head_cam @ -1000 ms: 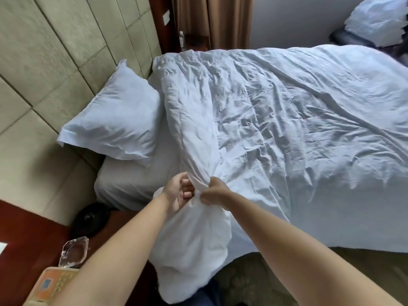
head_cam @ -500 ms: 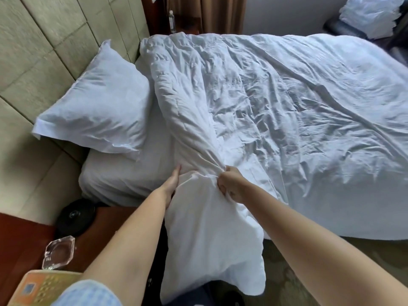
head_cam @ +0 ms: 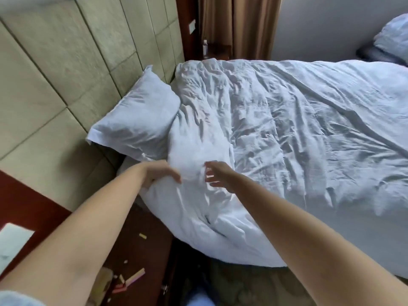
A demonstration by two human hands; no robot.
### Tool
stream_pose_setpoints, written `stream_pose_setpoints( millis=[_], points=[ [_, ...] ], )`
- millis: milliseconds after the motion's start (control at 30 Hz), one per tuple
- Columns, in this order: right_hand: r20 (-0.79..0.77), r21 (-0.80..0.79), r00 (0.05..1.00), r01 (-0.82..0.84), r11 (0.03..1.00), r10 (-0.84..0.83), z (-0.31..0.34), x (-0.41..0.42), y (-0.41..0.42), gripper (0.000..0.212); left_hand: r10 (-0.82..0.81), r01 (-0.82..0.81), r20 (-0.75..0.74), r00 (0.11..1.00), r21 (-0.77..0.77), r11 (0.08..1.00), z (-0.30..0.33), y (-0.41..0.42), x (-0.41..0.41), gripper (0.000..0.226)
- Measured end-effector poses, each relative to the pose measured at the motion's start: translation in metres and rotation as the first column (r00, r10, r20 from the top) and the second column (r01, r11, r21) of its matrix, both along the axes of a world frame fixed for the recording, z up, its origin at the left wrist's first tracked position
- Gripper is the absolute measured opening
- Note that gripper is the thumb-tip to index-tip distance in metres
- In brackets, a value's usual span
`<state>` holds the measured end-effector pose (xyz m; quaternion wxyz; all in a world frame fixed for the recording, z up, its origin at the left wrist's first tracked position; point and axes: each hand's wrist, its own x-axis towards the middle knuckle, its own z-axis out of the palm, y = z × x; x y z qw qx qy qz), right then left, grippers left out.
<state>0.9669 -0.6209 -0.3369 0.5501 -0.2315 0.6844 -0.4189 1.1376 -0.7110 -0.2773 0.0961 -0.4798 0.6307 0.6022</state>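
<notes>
Left arm [head_cam: 92,219] and right arm [head_cam: 293,219] bare to the hands; light-blue sleeve [head_cam: 13,298] hem on left upper arm.

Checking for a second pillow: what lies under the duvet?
Only a strip of white sheet shows beside the duvet, below the pillow. Everything else beneath it is covered.

Motion blur smears the left hand [head_cam: 162,174] and right hand [head_cam: 217,175], leaving the left's grip on the duvet [head_cam: 287,129] unclear; the duvet runs off the right edge.
</notes>
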Motion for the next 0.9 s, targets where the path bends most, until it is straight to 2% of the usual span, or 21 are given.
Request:
stream_pose_setpoints(
  millis=[133, 200, 233, 267, 367, 400, 467, 500, 567, 600, 633, 667, 700, 733, 767, 800, 833, 867, 900],
  points=[
    [0.011, 0.119, 0.996, -0.087, 0.989, 0.087, 0.020, 0.023, -0.036, 0.069, -0.208, 0.205, 0.045, 0.977, 0.075, 0.976, 0.020, 0.001, 0.011, 0.055],
    [0.077, 0.156, 0.989, -0.134, 0.979, 0.123, 0.024, 0.034, -0.048, 0.079, -0.340, 0.333, 0.009, 0.940, 0.183, 0.925, 0.020, 0.003, 0.010, 0.053],
    [0.089, 0.153, 0.986, -0.151, 0.977, 0.139, 0.025, 0.037, -0.052, 0.071, -0.384, 0.373, 0.004, 0.923, 0.227, 0.899, 0.017, 0.001, 0.010, 0.049],
    [0.057, 0.138, 0.987, -0.156, 0.978, 0.150, 0.027, 0.039, -0.055, 0.054, -0.416, 0.396, 0.018, 0.909, 0.268, 0.878, 0.015, 0.000, 0.011, 0.049],
    [-0.224, 0.142, 0.972, -0.044, 0.989, 0.075, 0.020, 0.041, -0.067, 0.007, -0.419, 0.379, 0.016, 0.908, 0.393, 0.838, -0.001, -0.012, 0.023, 0.048],
    [-0.301, 0.132, 0.953, -0.006, 0.991, 0.046, 0.016, 0.042, -0.071, 0.009, -0.383, 0.341, 0.012, 0.924, 0.430, 0.836, -0.005, -0.015, 0.027, 0.047],
    [-0.322, 0.096, 0.947, 0.011, 0.995, 0.020, 0.007, 0.046, -0.082, 0.024, -0.299, 0.266, 0.017, 0.954, 0.413, 0.871, -0.012, -0.023, 0.035, 0.052],
    [-0.307, 0.082, 0.951, 0.002, 0.997, 0.023, 0.002, 0.048, -0.088, 0.026, -0.218, 0.190, 0.049, 0.975, 0.329, 0.925, -0.015, -0.028, 0.036, 0.049],
    [-0.310, 0.091, 0.946, -0.065, 0.994, 0.090, -0.003, 0.052, -0.097, 0.026, 0.059, -0.066, 0.134, 0.989, 0.047, 0.997, -0.024, -0.041, 0.033, 0.029],
    [-0.323, 0.086, 0.939, -0.092, 0.992, 0.115, -0.004, 0.053, -0.100, 0.027, 0.231, -0.218, 0.128, 0.965, -0.103, 0.970, -0.030, -0.051, 0.030, 0.022],
    [-0.295, 0.064, 0.949, -0.101, 0.993, 0.115, -0.010, 0.053, -0.104, 0.028, 0.382, -0.364, 0.069, 0.922, -0.186, 0.913, -0.039, -0.063, 0.026, 0.021],
    [-0.241, 0.050, 0.961, -0.129, 0.990, 0.138, -0.012, 0.052, -0.107, 0.027, 0.495, -0.491, -0.023, 0.869, -0.173, 0.854, -0.045, -0.077, 0.021, 0.023],
    [-0.177, 0.056, 0.964, -0.191, 0.980, 0.198, -0.012, 0.054, -0.110, 0.023, 0.568, -0.578, -0.120, 0.814, -0.080, 0.812, -0.048, -0.090, 0.016, 0.030],
    [-0.206, 0.095, 0.929, -0.294, 0.951, 0.308, -0.011, 0.054, -0.111, 0.019, 0.585, -0.591, -0.176, 0.792, 0.024, 0.807, -0.048, -0.099, 0.009, 0.038],
    [-0.329, 0.195, 0.858, -0.347, 0.917, 0.395, -0.005, 0.057, -0.113, 0.020, 0.537, -0.534, -0.189, 0.822, 0.068, 0.843, -0.048, -0.108, 0.003, 0.045],
    [-0.467, 0.283, 0.678, -0.494, 0.822, 0.568, -0.003, 0.056, -0.115, 0.021, 0.463, -0.460, -0.168, 0.870, 0.060, 0.886, -0.050, -0.115, -0.003, 0.047],
    [-0.626, 0.434, 0.351, -0.584, 0.685, 0.696, 0.003, 0.061, -0.108, 0.018, 0.414, -0.416, -0.134, 0.900, 0.017, 0.909, -0.052, -0.121, -0.006, 0.043],
    [-0.670, 0.495, 0.239, -0.563, 0.662, 0.703, 0.005, 0.062, -0.114, 0.014, 0.410, -0.415, -0.118, 0.905, -0.027, 0.909, -0.052, -0.126, -0.009, 0.038],
    [-0.594, 0.497, 0.345, -0.552, 0.669, 0.726, 0.006, 0.062, -0.122, 0.012, 0.419, -0.428, -0.122, 0.900, -0.054, 0.902, -0.050, -0.132, -0.012, 0.031]
  ],
)
